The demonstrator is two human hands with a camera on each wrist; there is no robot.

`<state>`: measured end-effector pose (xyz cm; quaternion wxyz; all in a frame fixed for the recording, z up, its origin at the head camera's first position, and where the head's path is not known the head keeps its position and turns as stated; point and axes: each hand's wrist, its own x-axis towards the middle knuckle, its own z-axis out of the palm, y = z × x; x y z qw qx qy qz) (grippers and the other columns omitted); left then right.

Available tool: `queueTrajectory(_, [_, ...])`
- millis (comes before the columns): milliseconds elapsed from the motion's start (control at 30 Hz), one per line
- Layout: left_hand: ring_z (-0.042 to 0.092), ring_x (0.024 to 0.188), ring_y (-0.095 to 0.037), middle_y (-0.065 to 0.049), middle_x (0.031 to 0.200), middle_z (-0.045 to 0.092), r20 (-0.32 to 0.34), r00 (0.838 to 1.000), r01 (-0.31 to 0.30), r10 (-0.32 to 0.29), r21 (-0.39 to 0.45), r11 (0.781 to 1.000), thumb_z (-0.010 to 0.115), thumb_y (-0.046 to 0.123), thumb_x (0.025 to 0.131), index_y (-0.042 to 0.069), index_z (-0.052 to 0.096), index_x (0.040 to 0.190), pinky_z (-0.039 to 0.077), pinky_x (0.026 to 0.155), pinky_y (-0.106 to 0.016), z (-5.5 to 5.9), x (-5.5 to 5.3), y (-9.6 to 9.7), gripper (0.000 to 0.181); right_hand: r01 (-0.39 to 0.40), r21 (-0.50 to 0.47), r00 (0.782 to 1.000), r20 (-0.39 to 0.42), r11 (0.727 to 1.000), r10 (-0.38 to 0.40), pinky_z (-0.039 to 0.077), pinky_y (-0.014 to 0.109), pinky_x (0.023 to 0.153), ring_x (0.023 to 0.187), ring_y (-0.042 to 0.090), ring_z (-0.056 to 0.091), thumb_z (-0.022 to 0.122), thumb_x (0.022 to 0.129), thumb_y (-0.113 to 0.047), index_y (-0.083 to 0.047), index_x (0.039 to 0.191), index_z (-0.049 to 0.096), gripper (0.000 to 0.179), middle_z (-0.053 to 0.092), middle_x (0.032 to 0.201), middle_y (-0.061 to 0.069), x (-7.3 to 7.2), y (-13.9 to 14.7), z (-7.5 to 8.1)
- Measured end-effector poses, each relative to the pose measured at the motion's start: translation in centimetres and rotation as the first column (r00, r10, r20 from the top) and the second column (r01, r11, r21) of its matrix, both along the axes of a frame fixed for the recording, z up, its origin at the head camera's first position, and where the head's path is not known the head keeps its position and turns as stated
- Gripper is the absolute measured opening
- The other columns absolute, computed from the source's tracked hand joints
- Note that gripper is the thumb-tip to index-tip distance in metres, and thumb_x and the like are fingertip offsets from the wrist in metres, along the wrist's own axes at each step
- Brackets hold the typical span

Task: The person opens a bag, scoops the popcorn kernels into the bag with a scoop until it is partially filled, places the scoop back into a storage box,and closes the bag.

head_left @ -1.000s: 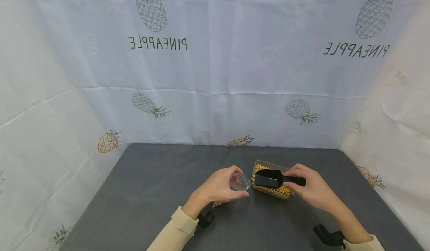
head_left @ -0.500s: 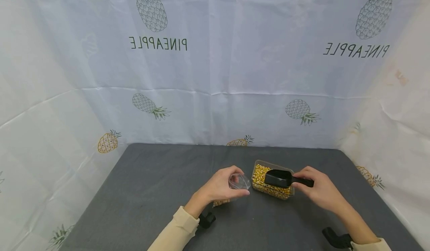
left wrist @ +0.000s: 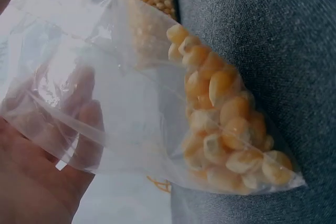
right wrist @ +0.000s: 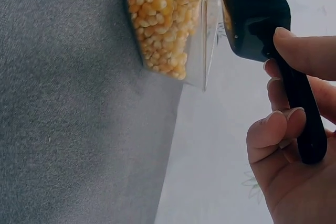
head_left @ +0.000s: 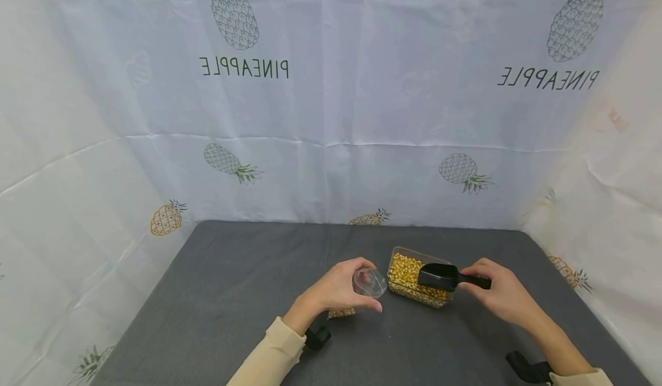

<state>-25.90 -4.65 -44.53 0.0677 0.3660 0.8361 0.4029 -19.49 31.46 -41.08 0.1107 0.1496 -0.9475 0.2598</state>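
Note:
A clear plastic bag (head_left: 369, 282) is held by its mouth in my left hand (head_left: 338, 285), fingers and thumb curved around it. Corn kernels (left wrist: 231, 129) fill the bag's bottom corner in the left wrist view, close over the dark cloth. My right hand (head_left: 499, 291) grips the handle of a black scoop (head_left: 437, 277), thumb on top. The scoop hangs over the right part of a clear rectangular container (head_left: 414, 298) of yellow corn kernels (head_left: 403, 268). In the right wrist view, the scoop's bowl stands above the container's rim (right wrist: 209, 40).
A dark grey cloth covers the table (head_left: 248, 294). White curtains (head_left: 331, 99) with pineapple prints hang behind it and at both sides. Black straps (head_left: 318, 337) are on both wrists, below light sleeves (head_left: 276, 346).
My right hand has moved right with the scoop, baring more of the kernels at the container's left. My left hand and the bag have stayed nearly still.

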Motion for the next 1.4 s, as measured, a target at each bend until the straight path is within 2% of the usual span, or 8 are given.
queueTrajectory(100, [0.058,0.090,-0.001,0.012,0.106,0.061,-0.012,1.000,0.010,-0.010,-0.019,1.000,0.088,0.047,0.077,0.016,0.057,0.138,0.052,0.078,-0.026,-0.1,-0.1,0.0,0.075,0.005,0.015,1.000,-0.001,1.000,-0.005,0.054,0.039,0.072,0.090,0.017,0.062,0.080,0.089,-0.019,-0.010,0.108,0.076,0.022,0.062,0.100,-0.007,0.0,0.1,-0.2])
queueTrajectory(233, [0.059,0.090,-0.001,0.010,0.108,0.062,-0.017,0.999,0.028,-0.029,-0.032,0.999,0.086,0.044,0.081,0.012,0.055,0.139,0.053,0.078,-0.025,-0.3,-0.2,-0.1,0.073,0.008,0.035,1.000,-0.001,0.999,-0.008,0.054,0.043,0.074,0.091,0.022,0.063,0.081,0.088,-0.019,-0.010,0.107,0.076,0.022,0.062,0.100,-0.007,0.0,0.2,-0.3])
queueTrajectory(433, [0.062,0.093,-0.002,0.009,0.105,0.063,-0.046,0.998,0.030,-0.032,-0.040,0.999,0.079,0.040,0.088,0.011,0.053,0.137,0.054,0.080,-0.024,-0.4,-0.1,0.0,0.062,-0.003,0.063,1.000,-0.004,0.998,0.003,0.054,0.039,0.072,0.090,0.023,0.062,0.082,0.087,-0.018,-0.009,0.105,0.076,0.022,0.060,0.098,-0.007,-0.2,0.3,-0.2])
queueTrajectory(633, [0.063,0.095,-0.003,0.008,0.103,0.063,-0.042,0.999,0.032,-0.032,-0.004,0.999,0.076,0.035,0.090,0.009,0.054,0.135,0.055,0.082,-0.024,-0.3,0.0,-0.1,0.056,-0.020,0.088,1.000,0.007,0.996,0.020,0.054,0.036,0.070,0.089,0.023,0.063,0.082,0.086,-0.016,-0.007,0.104,0.075,0.021,0.059,0.096,-0.006,-0.2,0.1,0.0])
queueTrajectory(833, [0.063,0.096,-0.004,0.006,0.103,0.063,-0.007,1.000,0.031,-0.031,0.016,0.999,0.074,0.035,0.092,0.009,0.054,0.135,0.055,0.085,-0.024,0.0,0.1,-0.2,0.054,-0.029,0.090,0.999,0.018,0.996,0.027,0.054,0.036,0.071,0.088,0.021,0.063,0.082,0.086,-0.014,-0.007,0.103,0.076,0.019,0.059,0.095,-0.006,-0.6,-0.3,-0.4])
queueTrajectory(1067, [0.064,0.097,-0.004,0.004,0.103,0.063,0.003,1.000,0.029,-0.029,0.020,0.999,0.074,0.036,0.092,0.012,0.053,0.135,0.055,0.086,-0.024,0.2,0.2,-0.3,0.053,-0.030,0.073,0.999,0.025,0.997,0.028,0.054,0.035,0.070,0.088,0.021,0.063,0.081,0.086,-0.010,-0.006,0.103,0.076,0.018,0.059,0.096,-0.006,-1.0,-1.2,-1.3])
queueTrajectory(1267, [0.065,0.095,-0.004,0.006,0.101,0.061,0.014,1.000,0.026,-0.027,0.023,0.999,0.073,0.036,0.093,0.012,0.053,0.134,0.055,0.084,-0.023,0.3,0.1,-0.2,0.051,-0.012,0.037,1.000,0.025,0.999,0.011,0.047,0.030,0.061,0.080,0.012,0.058,0.079,0.086,-0.006,-0.003,0.103,0.075,0.018,0.060,0.095,-0.003,-1.1,-1.9,-1.8])
queueTrajectory(1400, [0.065,0.094,-0.003,0.007,0.100,0.060,0.021,1.000,0.017,-0.018,0.020,1.000,0.074,0.035,0.092,0.013,0.053,0.134,0.055,0.084,-0.023,0.4,0.2,-0.2,0.051,-0.012,0.038,1.000,0.025,0.999,0.011,0.046,0.029,0.060,0.077,0.010,0.055,0.079,0.087,-0.006,-0.002,0.102,0.075,0.016,0.058,0.093,-0.003,-1.4,-2.5,-2.1])
